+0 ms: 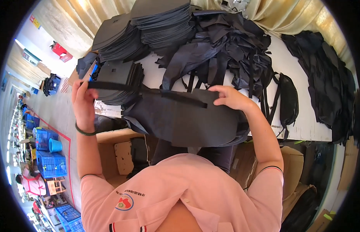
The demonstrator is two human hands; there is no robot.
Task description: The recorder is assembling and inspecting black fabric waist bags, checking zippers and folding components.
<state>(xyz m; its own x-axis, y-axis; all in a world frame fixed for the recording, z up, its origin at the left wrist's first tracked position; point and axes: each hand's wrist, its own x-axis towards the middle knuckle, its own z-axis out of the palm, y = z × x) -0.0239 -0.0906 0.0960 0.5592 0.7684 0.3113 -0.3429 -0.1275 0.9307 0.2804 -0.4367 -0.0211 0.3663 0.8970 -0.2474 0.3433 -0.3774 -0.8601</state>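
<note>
My left hand (83, 102) is raised at the left, its fingers closed on the end of a black webbing strap (114, 86). The strap runs right across a dark flat panel (205, 121) with rounded corners, which lies at the table's near edge close to my body. At the panel's upper right edge my right hand (232, 97) pinches it between thumb and fingers. Black fabric (149, 118) spreads out beside and beneath the panel. Just beyond my left hand stands a stack of black panels with small slots (114, 73).
Tall stacks of black sheets (162, 27) fill the far left of the white table (307, 125). A heap of black fabric pieces (230, 46) lies at the back. To the right are a black mesh pouch (288, 100) and piled fabric (323, 85). Cardboard boxes (292, 166) stand below.
</note>
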